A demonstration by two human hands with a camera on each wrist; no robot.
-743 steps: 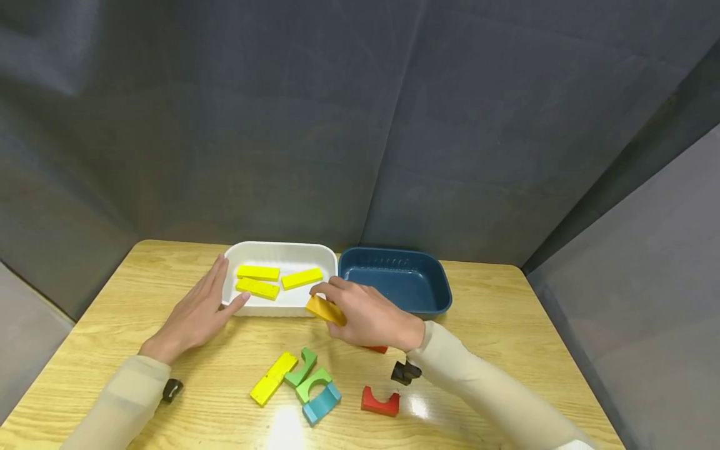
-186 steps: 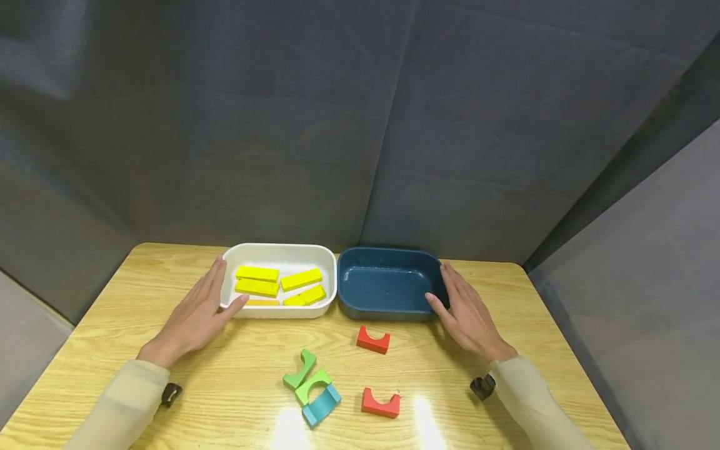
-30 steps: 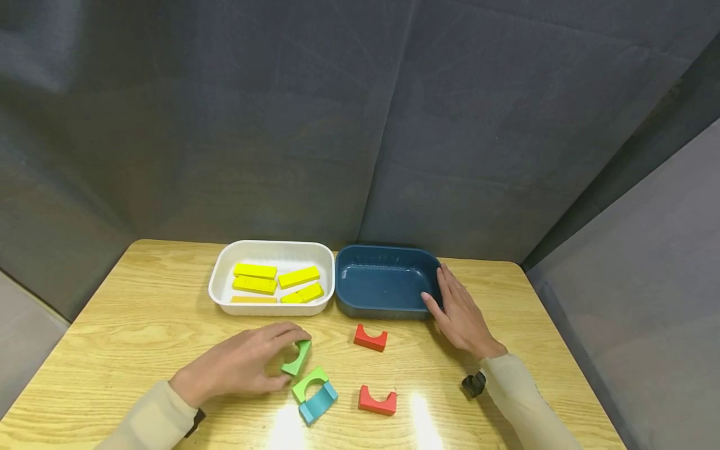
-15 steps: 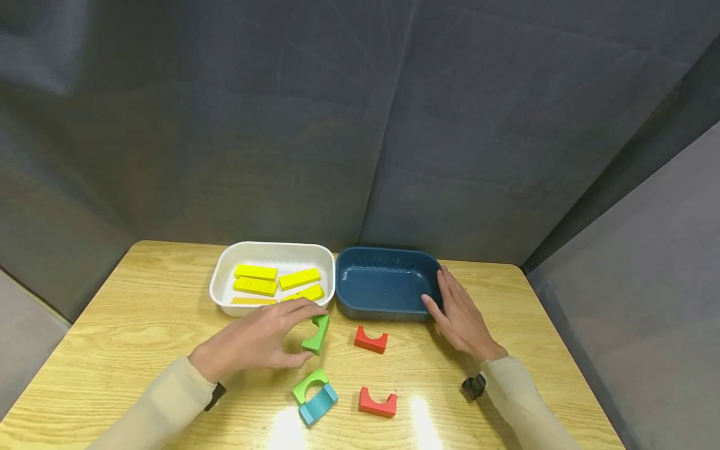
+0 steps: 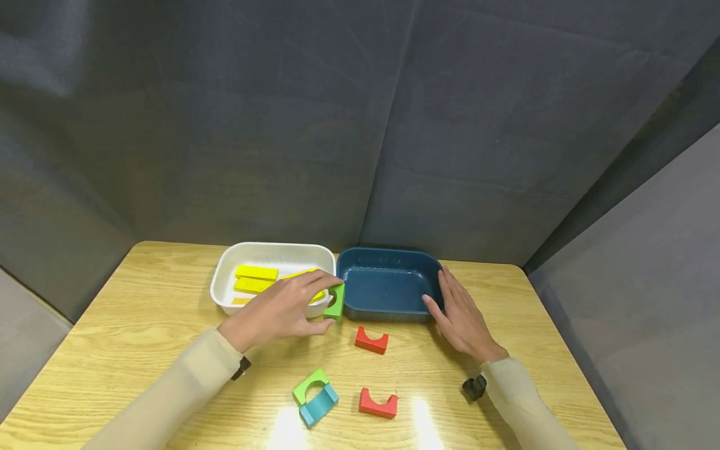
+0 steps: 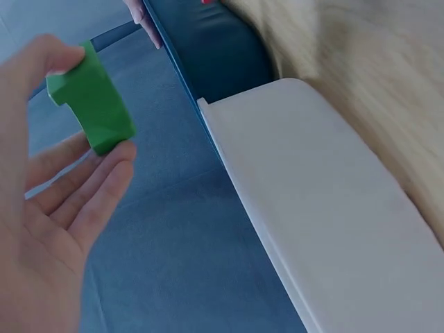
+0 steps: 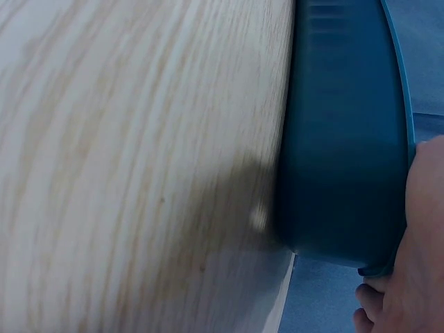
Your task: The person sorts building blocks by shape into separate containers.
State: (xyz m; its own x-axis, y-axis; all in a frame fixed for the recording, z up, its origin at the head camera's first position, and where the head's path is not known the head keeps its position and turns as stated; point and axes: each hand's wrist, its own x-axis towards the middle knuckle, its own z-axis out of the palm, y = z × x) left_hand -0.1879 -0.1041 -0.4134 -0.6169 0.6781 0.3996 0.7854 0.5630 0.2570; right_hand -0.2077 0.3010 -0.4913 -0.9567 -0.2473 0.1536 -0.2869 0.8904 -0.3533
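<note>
Between thumb and fingertips, my left hand (image 5: 281, 315) pinches a green arch block (image 5: 337, 303), held up where the white bin (image 5: 219, 281) meets the dark blue bin (image 5: 388, 290). In the left wrist view the green block (image 6: 97, 104) shows clear of both bins, thumb on one end, fingertips on the other. My right hand (image 5: 464, 319) rests with extended fingers along the right end of the blue bin, its thumb at the front rim. The right wrist view catches part of that hand (image 7: 423, 236) against the bin's wall. Nothing lies in the visible part of the blue bin.
Yellow blocks (image 5: 255, 272) lie in the white bin, partly behind my left hand. On the table, a light green arch (image 5: 308, 384) touches a blue arch (image 5: 319, 406). Two red arches, one nearer the bins (image 5: 371, 342) and one nearer me (image 5: 378, 406), lie to their right.
The yellow blocks from the table now lie in the white bin. My left hand left that bin, picked up the green arch and carried it up and right. My right hand stays at the blue bin.
</note>
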